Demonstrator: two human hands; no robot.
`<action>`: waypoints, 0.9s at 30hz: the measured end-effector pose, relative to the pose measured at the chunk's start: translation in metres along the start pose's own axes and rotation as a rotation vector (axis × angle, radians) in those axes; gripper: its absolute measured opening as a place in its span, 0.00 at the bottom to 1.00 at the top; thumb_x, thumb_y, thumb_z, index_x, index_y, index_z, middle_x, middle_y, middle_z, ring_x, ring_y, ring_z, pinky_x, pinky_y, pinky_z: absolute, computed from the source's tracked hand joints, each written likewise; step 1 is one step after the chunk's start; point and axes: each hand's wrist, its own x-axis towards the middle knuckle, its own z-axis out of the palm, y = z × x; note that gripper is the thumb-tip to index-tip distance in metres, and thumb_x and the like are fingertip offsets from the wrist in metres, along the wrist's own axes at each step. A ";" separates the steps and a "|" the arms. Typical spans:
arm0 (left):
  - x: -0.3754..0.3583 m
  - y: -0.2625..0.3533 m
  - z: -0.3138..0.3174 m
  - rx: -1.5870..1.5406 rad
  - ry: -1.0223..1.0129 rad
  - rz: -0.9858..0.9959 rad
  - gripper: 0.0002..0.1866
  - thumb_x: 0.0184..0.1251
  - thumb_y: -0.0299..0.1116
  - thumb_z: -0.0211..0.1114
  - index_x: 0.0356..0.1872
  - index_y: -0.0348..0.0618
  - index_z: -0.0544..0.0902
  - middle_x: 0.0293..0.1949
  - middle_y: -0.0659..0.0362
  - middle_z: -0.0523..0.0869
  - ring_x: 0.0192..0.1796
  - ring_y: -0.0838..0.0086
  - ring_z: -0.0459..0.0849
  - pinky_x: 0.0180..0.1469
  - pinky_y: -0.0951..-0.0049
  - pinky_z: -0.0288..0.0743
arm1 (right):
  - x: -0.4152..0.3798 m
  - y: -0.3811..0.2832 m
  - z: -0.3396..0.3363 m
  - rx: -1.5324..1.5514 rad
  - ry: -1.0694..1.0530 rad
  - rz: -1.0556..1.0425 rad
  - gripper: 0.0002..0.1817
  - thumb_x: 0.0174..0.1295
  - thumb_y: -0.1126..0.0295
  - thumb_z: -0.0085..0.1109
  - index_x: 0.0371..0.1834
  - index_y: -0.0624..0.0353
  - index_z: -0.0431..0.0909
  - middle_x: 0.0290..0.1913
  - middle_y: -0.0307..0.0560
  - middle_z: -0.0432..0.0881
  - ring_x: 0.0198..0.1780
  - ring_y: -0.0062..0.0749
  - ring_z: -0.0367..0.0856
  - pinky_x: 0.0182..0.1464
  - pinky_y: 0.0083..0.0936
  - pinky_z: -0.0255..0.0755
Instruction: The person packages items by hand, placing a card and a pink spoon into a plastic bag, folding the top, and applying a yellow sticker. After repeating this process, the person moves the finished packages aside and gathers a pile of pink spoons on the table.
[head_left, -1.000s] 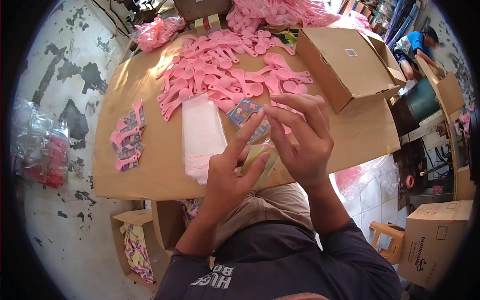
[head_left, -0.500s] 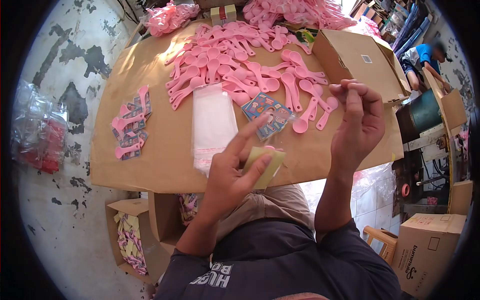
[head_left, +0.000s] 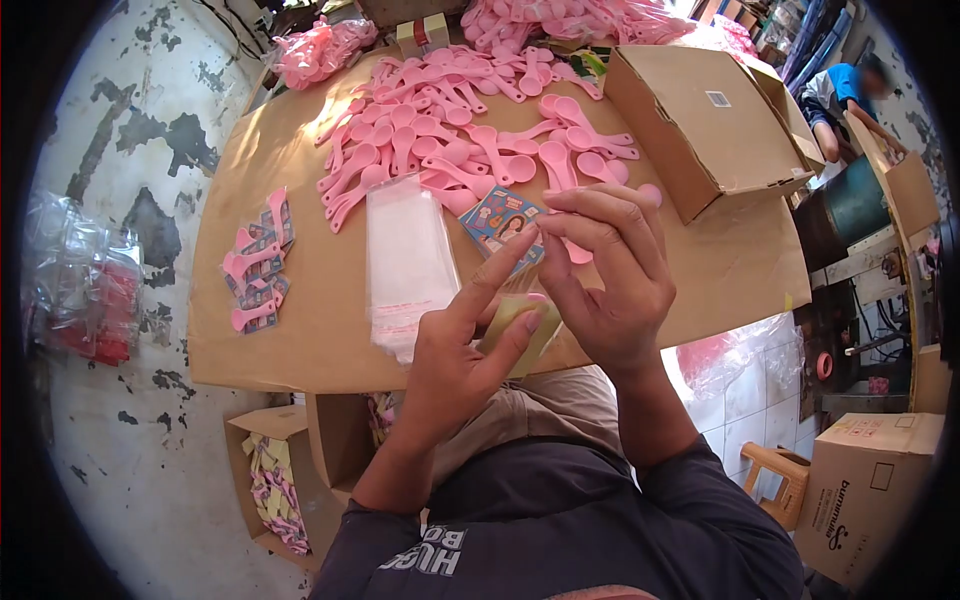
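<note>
My left hand (head_left: 450,350) grips a packet (head_left: 537,348) with a yellow-green card back and a bit of pink at its top; clear plastic seems to surround it. Its index finger points up and away from the thumb. Close beside that fingertip is my right hand (head_left: 615,285), thumb and fingers pinched together; what lies between them is too small to make out. Behind the hands sits a stack of blue printed cards (head_left: 495,222), partly covered. Left of it lies a stack of clear plastic bags (head_left: 410,265). Pink measuring spoons (head_left: 440,130) are heaped beyond.
Packets with blue cards and pink spoons (head_left: 258,270) lie at the table's left. An open cardboard box (head_left: 690,120) stands at the right. Below the left edge, another carton (head_left: 270,420) holds many packets. A person (head_left: 840,95) sits at the far right.
My right hand has come left and down from the right side, and is now beside the left index fingertip. The left hand still holds the packet. The view has shifted slightly.
</note>
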 end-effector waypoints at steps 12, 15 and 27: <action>0.012 0.001 0.008 -0.290 -0.007 -0.089 0.25 0.78 0.27 0.64 0.72 0.34 0.73 0.49 0.45 0.92 0.51 0.71 0.91 0.54 0.73 0.84 | -0.003 0.041 -0.037 0.842 0.637 0.706 0.06 0.67 0.85 0.54 0.44 0.67 0.77 0.46 0.54 0.84 0.45 0.34 0.85 0.51 0.30 0.79; 0.015 -0.006 0.002 -0.393 0.044 -0.065 0.20 0.78 0.27 0.64 0.66 0.32 0.78 0.55 0.42 0.90 0.55 0.68 0.90 0.55 0.70 0.86 | -0.031 0.043 -0.038 0.970 0.411 0.484 0.06 0.69 0.84 0.49 0.40 0.65 0.76 0.42 0.49 0.82 0.39 0.26 0.81 0.45 0.21 0.74; 0.003 -0.015 -0.019 -0.427 0.131 0.002 0.15 0.77 0.24 0.66 0.59 0.29 0.82 0.56 0.52 0.85 0.54 0.73 0.87 0.60 0.71 0.85 | -0.030 -0.012 0.002 0.919 -0.343 0.773 0.08 0.76 0.72 0.62 0.50 0.66 0.81 0.41 0.37 0.84 0.41 0.12 0.80 0.42 0.13 0.72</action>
